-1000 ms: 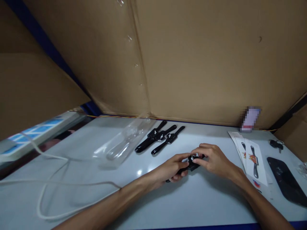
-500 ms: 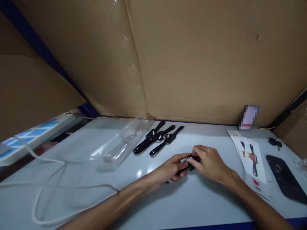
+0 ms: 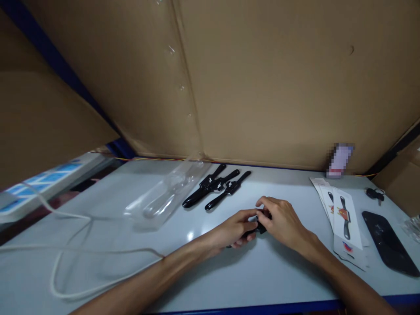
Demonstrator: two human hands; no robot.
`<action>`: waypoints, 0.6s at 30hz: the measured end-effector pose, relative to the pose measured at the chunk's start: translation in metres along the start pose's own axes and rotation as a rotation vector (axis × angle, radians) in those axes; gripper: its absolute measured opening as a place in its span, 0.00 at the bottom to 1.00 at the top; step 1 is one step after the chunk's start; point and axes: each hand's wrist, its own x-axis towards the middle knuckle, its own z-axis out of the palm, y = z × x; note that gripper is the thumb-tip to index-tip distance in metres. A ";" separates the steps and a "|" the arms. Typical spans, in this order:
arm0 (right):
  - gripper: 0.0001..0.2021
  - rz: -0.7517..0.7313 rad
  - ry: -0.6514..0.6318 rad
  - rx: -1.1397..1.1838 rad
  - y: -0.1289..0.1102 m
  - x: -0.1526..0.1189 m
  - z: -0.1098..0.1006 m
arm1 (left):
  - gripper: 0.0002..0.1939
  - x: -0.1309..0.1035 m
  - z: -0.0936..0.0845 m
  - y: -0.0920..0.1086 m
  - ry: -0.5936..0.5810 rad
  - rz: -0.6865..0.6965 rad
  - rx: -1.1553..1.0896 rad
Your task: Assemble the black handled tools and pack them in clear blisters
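My left hand (image 3: 236, 229) is wrapped round a black spokeshave (image 3: 261, 228), held low over the table. The near handle end pokes out below my palm. My right hand (image 3: 281, 218) is closed over the tool's middle, thumb and fingertips pinching at it. My fingers hide most of the body, so I cannot make out the small parts under them. Beyond my hands lie three more black spokeshaves: one on its own (image 3: 227, 190), and a pair (image 3: 205, 187) lying against each other to its left.
Clear plastic blister packs (image 3: 167, 194) lie left of the tools. Printed cards (image 3: 348, 218) picturing a spokeshave, a black phone-like slab (image 3: 390, 243) and keys (image 3: 375, 194) are at right. A white cable (image 3: 108, 250) loops at left. Cardboard (image 3: 262, 87) walls the back.
My right hand has shifted slightly left over the spokeshave, its index finger lifting a little. My left hand keeps its grip. The view has moved slightly.
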 end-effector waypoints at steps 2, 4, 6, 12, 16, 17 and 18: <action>0.04 -0.026 -0.018 0.001 0.003 -0.002 -0.004 | 0.20 0.001 -0.001 -0.001 0.001 0.003 -0.016; 0.04 -0.065 -0.042 -0.010 0.006 -0.004 -0.007 | 0.22 0.001 -0.002 -0.003 0.002 0.006 -0.032; 0.05 -0.115 -0.067 -0.017 0.007 -0.005 -0.008 | 0.24 0.001 -0.003 -0.003 -0.007 0.006 -0.043; 0.14 -0.187 -0.078 0.076 0.010 -0.005 -0.008 | 0.21 0.001 -0.005 -0.005 -0.028 0.021 -0.061; 0.15 -0.178 -0.022 0.168 0.008 -0.003 -0.011 | 0.24 0.001 -0.006 -0.006 -0.027 0.000 -0.074; 0.12 -0.136 0.018 0.159 0.007 -0.002 -0.012 | 0.26 0.001 -0.006 -0.006 -0.024 0.001 -0.083; 0.08 -0.082 0.059 0.128 0.006 -0.002 -0.012 | 0.27 0.001 -0.005 -0.006 -0.019 0.006 -0.091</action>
